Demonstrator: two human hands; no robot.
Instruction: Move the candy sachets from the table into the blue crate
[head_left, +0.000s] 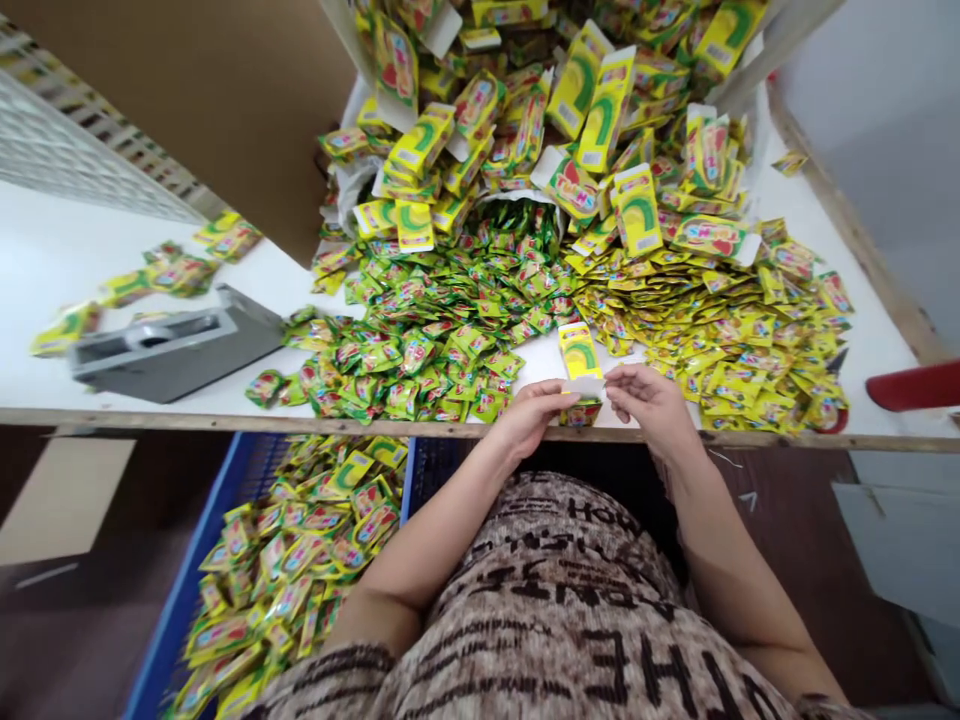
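Note:
At the table's front edge, both my hands are on a small carton, seen mostly as a white flap (583, 386) with a coloured panel below it. My left hand (534, 416) pinches its left side, thumb along the flap. My right hand (646, 402) has its bent fingertips on the right end of the flap. Just beyond, a yellow and green carton (579, 352) lies flat; whether it touches the held one I cannot tell. Green sachets (420, 350) are heaped to the left of my hands, and yellow sachets (739, 350) to the right.
Behind the sachets, many yellow cartons (607, 110) spill from a large container. A grey tape dispenser (180, 345) stands at left beside a brown cardboard panel (225, 100). Below the table, a blue crate (180, 590) holds packed cartons. A red handle (911, 385) lies at right.

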